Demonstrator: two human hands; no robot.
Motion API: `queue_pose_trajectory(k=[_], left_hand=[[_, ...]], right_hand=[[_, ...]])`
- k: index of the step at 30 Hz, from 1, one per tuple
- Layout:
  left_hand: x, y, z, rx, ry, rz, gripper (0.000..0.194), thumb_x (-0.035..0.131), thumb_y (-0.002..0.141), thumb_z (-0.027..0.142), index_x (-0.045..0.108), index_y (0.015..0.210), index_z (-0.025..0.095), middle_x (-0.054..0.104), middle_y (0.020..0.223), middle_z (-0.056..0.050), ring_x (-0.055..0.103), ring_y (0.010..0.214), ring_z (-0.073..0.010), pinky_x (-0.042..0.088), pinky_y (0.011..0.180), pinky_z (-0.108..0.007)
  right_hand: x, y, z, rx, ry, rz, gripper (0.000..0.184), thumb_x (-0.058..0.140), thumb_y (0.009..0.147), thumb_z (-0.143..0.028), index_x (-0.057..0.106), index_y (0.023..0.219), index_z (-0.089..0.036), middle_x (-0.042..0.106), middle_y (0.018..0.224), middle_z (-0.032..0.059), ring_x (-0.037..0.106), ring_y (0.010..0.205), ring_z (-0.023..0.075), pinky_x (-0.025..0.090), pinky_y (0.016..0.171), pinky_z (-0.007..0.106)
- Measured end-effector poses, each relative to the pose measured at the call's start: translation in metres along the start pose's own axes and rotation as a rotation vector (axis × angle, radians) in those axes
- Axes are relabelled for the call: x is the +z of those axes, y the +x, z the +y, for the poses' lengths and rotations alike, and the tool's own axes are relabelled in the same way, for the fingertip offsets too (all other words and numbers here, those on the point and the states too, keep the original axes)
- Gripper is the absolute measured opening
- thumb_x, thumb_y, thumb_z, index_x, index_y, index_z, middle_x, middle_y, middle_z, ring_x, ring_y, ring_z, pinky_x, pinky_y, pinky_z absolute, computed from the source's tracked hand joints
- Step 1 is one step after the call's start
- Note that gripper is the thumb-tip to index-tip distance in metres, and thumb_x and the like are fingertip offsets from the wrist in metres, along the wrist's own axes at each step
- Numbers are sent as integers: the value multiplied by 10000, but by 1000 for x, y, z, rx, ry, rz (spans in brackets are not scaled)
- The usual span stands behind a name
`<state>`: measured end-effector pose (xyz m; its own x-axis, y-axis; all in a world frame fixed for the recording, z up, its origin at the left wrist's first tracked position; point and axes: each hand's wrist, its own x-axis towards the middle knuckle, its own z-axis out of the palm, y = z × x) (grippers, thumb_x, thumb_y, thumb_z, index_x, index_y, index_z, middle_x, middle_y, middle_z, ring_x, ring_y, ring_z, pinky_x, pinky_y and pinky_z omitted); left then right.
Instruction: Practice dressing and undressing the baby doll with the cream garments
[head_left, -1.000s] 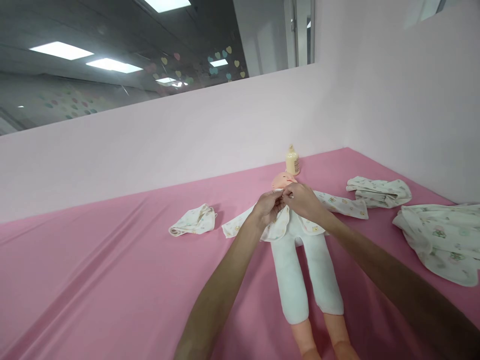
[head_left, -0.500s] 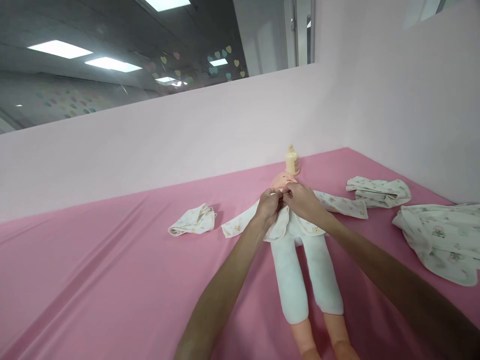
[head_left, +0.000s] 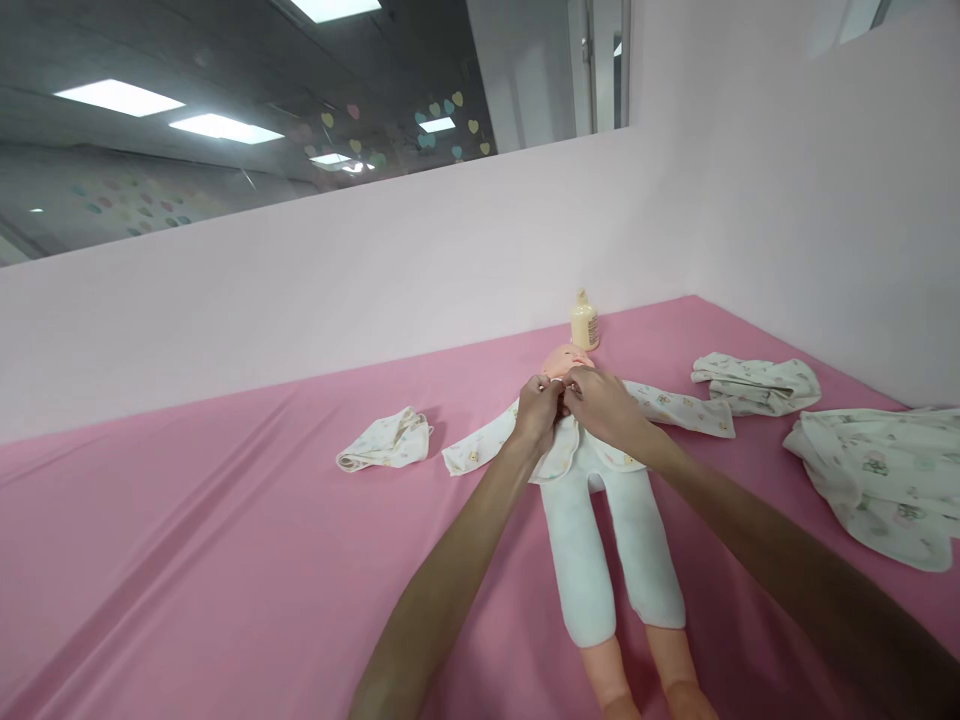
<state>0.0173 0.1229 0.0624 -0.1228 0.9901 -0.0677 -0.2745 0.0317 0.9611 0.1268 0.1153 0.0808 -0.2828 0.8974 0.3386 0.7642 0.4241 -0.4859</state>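
Note:
A baby doll lies on its back on the pink cover, its head toward the wall and its feet toward me. It wears a white printed baby jacket with the sleeves spread to both sides. My left hand and my right hand meet at the neck of the jacket, just below the doll's head. Both are closed, fingertips pinching the jacket's front edges. The exact spot they grip is hidden by the fingers. Lower down, the jacket's front hangs apart over the doll's white cloth body.
A cream pump bottle stands behind the doll's head. Left of the doll lies a small folded printed cloth. On the right are a folded printed garment and a larger spread cloth. Pale walls border the pink cover.
Almost nothing differs. Both hands stay at the jacket's neck, with only a slight shift of the fingers and the left forearm.

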Motion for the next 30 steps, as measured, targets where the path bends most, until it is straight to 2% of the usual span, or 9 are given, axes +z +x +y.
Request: queue_pose_trajectory(k=[8,12,19,25,30], left_hand=[[0,3,-6,80,4,-3,242,534,653,102,323,697,213,407,491,91,367,420,-52,264,428,-178],[0,3,-7,63,36,-7,246,539,652,101,323,694,212,395,476,98,357,411,-47,268,433,-175],[-3,6,-2,-4,34,-94,151,558,694,118,425,715,187,528,549,27,465,457,-71,361,465,-196],[-6,9,1,-18,95,-111,158,570,679,110,434,705,186,541,530,15,476,430,-85,387,460,-216],[-8,9,1,-26,180,-105,212,579,667,100,411,748,202,523,483,36,454,400,-92,348,423,-209]], right_hand=[[-5,-2,-5,42,66,21,172,406,824,-138,489,679,-181,613,823,48,463,668,137,266,579,272],[-5,-1,-3,74,108,15,152,424,827,-129,531,727,-173,630,853,54,502,710,141,293,602,261],[-2,7,8,50,224,44,206,437,783,-43,596,830,-165,672,866,43,566,792,142,356,665,234],[-1,4,8,16,189,44,244,443,779,-43,606,917,-162,678,899,52,575,804,151,357,660,240],[-2,2,4,20,151,20,202,439,790,-68,593,873,-171,668,908,50,560,775,150,334,624,248]])
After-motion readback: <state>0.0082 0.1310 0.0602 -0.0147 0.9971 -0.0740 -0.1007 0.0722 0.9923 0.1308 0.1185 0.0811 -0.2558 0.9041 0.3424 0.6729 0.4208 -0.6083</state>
